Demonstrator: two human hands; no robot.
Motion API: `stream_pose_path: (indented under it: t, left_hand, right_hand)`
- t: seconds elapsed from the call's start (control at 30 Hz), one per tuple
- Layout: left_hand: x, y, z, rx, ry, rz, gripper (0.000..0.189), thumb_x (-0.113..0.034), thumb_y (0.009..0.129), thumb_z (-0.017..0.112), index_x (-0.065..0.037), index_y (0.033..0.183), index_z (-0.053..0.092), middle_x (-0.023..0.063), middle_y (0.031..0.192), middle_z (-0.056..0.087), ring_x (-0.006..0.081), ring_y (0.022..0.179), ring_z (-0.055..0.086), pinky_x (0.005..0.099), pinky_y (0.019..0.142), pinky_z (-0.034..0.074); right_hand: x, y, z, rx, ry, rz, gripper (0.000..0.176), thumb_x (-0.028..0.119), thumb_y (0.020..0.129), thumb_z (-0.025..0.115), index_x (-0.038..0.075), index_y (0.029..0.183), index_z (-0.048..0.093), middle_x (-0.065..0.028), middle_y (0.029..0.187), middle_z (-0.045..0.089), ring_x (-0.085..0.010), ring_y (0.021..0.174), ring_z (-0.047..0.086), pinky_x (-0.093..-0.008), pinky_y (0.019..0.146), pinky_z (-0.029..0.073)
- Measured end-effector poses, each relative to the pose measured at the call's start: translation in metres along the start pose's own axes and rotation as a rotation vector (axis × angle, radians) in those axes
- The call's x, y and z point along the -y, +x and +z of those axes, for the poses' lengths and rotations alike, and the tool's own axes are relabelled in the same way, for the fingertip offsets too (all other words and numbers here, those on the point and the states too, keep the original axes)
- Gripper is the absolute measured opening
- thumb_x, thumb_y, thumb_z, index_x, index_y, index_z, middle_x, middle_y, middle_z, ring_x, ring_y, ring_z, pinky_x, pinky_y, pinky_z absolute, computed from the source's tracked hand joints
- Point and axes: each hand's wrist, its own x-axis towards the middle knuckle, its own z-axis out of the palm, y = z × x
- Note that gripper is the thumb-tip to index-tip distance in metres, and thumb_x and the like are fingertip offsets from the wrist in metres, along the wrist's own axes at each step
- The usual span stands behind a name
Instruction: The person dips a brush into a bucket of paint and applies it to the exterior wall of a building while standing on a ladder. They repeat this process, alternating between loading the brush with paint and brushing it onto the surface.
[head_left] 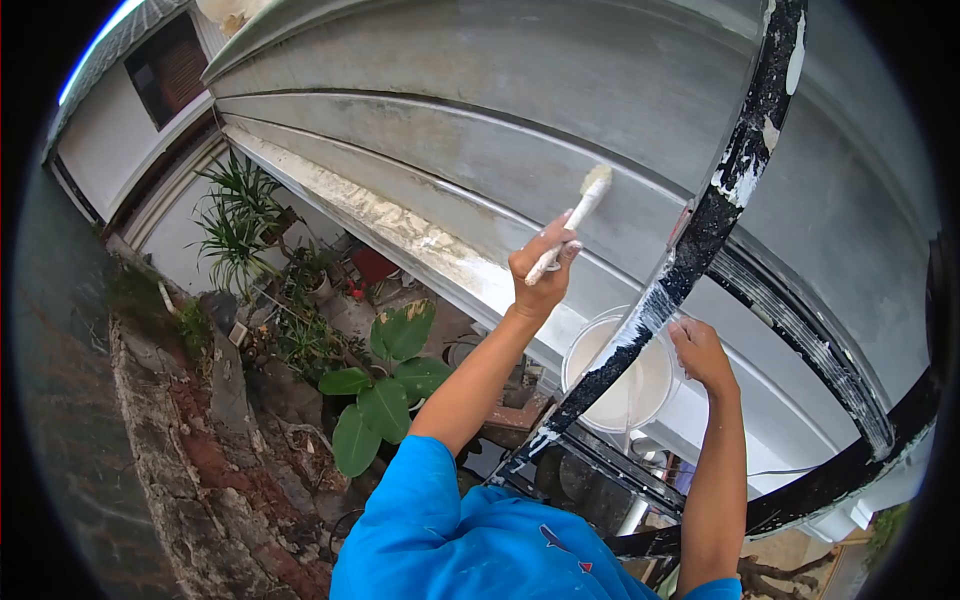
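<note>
My left hand (545,262) is closed around the handle of a paint-stained paintbrush (585,208). The brush points up and away, its pale bristles overlapping the grey wall (430,135) just below a raised moulding line. Behind the ladder rail stands a white paint bucket (664,398) with off-white paint inside. My right hand (702,352) is curled at the bucket's upper right rim, close beside the rail, its fingertips partly hidden. The black ladder (690,250), splashed with white paint, runs diagonally between my two hands.
A ledge with peeling paint (370,212) runs along the wall's foot. Far below on the left are potted plants (240,215), broad green leaves (385,405) and a rough, broken wall top (190,450). More ladder bars (800,320) cross at the right.
</note>
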Motion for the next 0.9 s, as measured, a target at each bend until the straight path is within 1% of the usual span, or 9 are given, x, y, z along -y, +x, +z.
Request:
stream_pose_path:
  t: [0.1, 0.2, 0.3, 0.37, 0.43, 0.57, 0.63, 0.8, 0.9]
  left_hand:
    - [-0.035, -0.043, 0.011, 0.155, -0.288, -0.166, 0.018, -0.005, 0.081, 0.072, -0.004, 0.098, 0.068, 0.0178, 0.108, 0.068, 0.024, 0.1, 0.067, 0.0308, 0.083, 0.052]
    - [-0.036, -0.063, 0.001, -0.013, -0.449, -0.354, 0.013, -0.006, 0.085, 0.069, -0.003, 0.097, 0.067, 0.0169, 0.107, 0.068, 0.019, 0.096, 0.065, 0.0279, 0.083, 0.051]
    - [-0.045, -0.058, -0.034, -0.172, -0.444, -0.429, 0.018, -0.011, 0.09, 0.063, 0.003, 0.101, 0.057, 0.0199, 0.105, 0.061, 0.0282, 0.097, 0.063, 0.0442, 0.081, 0.059]
    - [-0.044, -0.06, -0.061, -0.165, -0.465, -0.478, 0.019, -0.013, 0.09, 0.062, 0.002, 0.101, 0.055, 0.0188, 0.104, 0.06, 0.0268, 0.091, 0.064, 0.0423, 0.075, 0.061]
    - [-0.054, -0.059, -0.082, -0.064, -0.488, -0.546, 0.02, -0.009, 0.089, 0.063, 0.006, 0.1, 0.057, 0.02, 0.097, 0.063, 0.0271, 0.085, 0.066, 0.0398, 0.072, 0.062]
    - [-0.076, -0.05, -0.078, 0.297, -0.407, -0.658, 0.019, -0.008, 0.083, 0.071, 0.006, 0.093, 0.062, 0.0177, 0.094, 0.066, 0.0209, 0.082, 0.066, 0.0334, 0.07, 0.058]
    - [-0.084, -0.042, -0.063, 0.524, -0.303, -0.621, 0.02, -0.005, 0.076, 0.075, 0.004, 0.09, 0.065, 0.0075, 0.086, 0.068, 0.0122, 0.077, 0.062, 0.0249, 0.067, 0.049]
    - [-0.074, -0.043, -0.002, 1.114, 0.124, -0.28, 0.022, -0.016, 0.072, 0.079, -0.004, 0.088, 0.069, 0.0115, 0.077, 0.067, 0.0233, 0.07, 0.064, 0.0335, 0.065, 0.05]
    - [-0.054, -0.054, 0.027, 1.281, 0.154, -0.239, 0.02, -0.018, 0.073, 0.079, -0.004, 0.084, 0.07, 0.0143, 0.079, 0.067, 0.0288, 0.071, 0.064, 0.0349, 0.066, 0.05]
  right_hand:
    - [0.009, -0.007, -0.001, 0.004, 0.155, 0.131, 0.035, 0.029, 0.092, 0.051, -0.002, 0.075, 0.054, -0.0124, 0.062, 0.053, -0.0212, 0.054, 0.054, -0.0367, 0.054, 0.044]
    - [0.013, -0.007, -0.001, -0.011, 0.206, 0.19, 0.034, 0.029, 0.092, 0.051, 0.0, 0.074, 0.053, -0.0059, 0.059, 0.049, -0.0128, 0.048, 0.05, -0.0331, 0.048, 0.043]
    - [0.013, -0.004, 0.002, -0.04, 0.159, 0.213, 0.035, 0.029, 0.092, 0.051, -0.002, 0.075, 0.054, -0.0113, 0.061, 0.053, -0.019, 0.05, 0.052, -0.0367, 0.052, 0.045]
    - [-0.008, 0.005, 0.011, -0.132, 0.009, 0.078, 0.037, 0.029, 0.091, 0.05, -0.005, 0.076, 0.055, -0.0176, 0.065, 0.057, -0.027, 0.055, 0.054, -0.0406, 0.059, 0.047]
    - [-0.017, 0.008, 0.016, -0.147, 0.02, 0.022, 0.034, 0.029, 0.093, 0.051, 0.0, 0.076, 0.053, -0.0052, 0.058, 0.047, -0.0121, 0.045, 0.048, -0.0276, 0.035, 0.038]
    - [-0.021, 0.009, 0.021, -0.206, -0.108, -0.069, 0.038, 0.03, 0.092, 0.05, -0.005, 0.081, 0.059, -0.0208, 0.075, 0.061, -0.0327, 0.068, 0.059, -0.0422, 0.066, 0.048]
    - [-0.01, 0.005, 0.017, -0.161, -0.056, 0.027, 0.038, 0.029, 0.092, 0.05, -0.005, 0.083, 0.062, -0.0249, 0.084, 0.062, -0.0397, 0.081, 0.058, -0.0448, 0.078, 0.044]
    - [-0.003, 0.003, 0.011, -0.131, -0.078, 0.074, 0.036, 0.027, 0.091, 0.051, -0.005, 0.087, 0.065, -0.0267, 0.088, 0.064, -0.0406, 0.086, 0.061, -0.0464, 0.08, 0.047]
    - [-0.001, 0.003, 0.01, -0.12, -0.065, 0.067, 0.035, 0.027, 0.09, 0.052, -0.006, 0.087, 0.065, -0.027, 0.089, 0.064, -0.0413, 0.085, 0.062, -0.0463, 0.08, 0.048]
